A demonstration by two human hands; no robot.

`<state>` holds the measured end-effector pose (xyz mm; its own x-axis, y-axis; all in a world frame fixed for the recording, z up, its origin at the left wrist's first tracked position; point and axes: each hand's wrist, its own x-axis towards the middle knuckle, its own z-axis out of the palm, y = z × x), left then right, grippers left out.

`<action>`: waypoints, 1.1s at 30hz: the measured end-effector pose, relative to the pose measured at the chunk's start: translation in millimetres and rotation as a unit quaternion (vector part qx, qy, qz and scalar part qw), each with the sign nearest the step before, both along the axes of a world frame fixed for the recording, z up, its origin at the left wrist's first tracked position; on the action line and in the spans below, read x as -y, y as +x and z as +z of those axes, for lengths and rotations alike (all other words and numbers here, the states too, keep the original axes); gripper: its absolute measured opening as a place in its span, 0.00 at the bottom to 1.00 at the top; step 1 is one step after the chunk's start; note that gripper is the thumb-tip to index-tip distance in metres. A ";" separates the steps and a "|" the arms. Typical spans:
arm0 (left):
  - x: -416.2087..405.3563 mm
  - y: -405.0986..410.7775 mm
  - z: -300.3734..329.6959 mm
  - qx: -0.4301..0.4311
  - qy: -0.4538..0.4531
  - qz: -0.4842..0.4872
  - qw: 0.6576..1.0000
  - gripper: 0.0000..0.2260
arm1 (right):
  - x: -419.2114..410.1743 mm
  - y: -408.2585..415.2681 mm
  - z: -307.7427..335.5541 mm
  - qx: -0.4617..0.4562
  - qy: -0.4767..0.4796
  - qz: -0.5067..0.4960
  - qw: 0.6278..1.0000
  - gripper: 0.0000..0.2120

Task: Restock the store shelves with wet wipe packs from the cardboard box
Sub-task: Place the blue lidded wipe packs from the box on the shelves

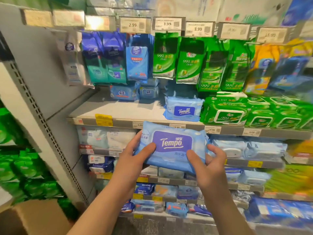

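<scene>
the cardboard box (pixel 33 217) sits at the lower left, nearest. above it the left hand (pixel 135 155) and right hand (pixel 210 165) both grasp one blue wet wipe pack (pixel 171 148), thumbs on its face, held in the air just before the shelf edge (pixel 118 122). behind it, a matching pack (pixel 183 109) lies on that shelf beside green packs (pixel 225 114).
</scene>
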<state>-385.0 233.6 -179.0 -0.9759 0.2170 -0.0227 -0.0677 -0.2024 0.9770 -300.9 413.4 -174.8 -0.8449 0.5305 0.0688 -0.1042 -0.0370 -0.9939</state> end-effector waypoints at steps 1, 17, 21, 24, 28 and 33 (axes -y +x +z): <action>-5.7 -4.5 2.5 -0.004 -0.001 0.000 1.000 0.23 | -5.2 -3.1 -0.1 -0.005 0.000 0.004 1.000 0.23; -45.1 -147.9 31.8 -0.059 -0.001 -0.094 0.994 0.25 | -69.8 -146.2 24.9 0.028 0.166 0.019 0.985 0.42; -56.4 -191.0 40.4 -0.057 -0.020 -0.089 0.994 0.30 | -77.4 -186.0 39.0 0.017 0.183 0.007 0.983 0.30; -67.9 -209.5 45.2 -0.052 -0.037 -0.071 0.995 0.21 | -88.9 -205.2 42.2 0.026 0.187 0.010 0.982 0.27; -83.3 -224.0 48.8 -0.056 -0.059 -0.050 0.995 0.15 | -106.2 -228.0 41.9 0.042 0.227 0.005 0.973 0.35; -104.4 -238.5 58.1 -0.078 -0.082 -0.033 0.993 0.13 | -132.1 -252.8 42.8 0.017 0.238 0.006 0.971 0.35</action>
<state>-623.5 338.0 -120.9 -0.9541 0.2863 0.0875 0.0795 -0.0394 0.9961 -553.7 545.5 -132.0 -0.8565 0.4359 0.2766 -0.0735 0.4273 -0.9011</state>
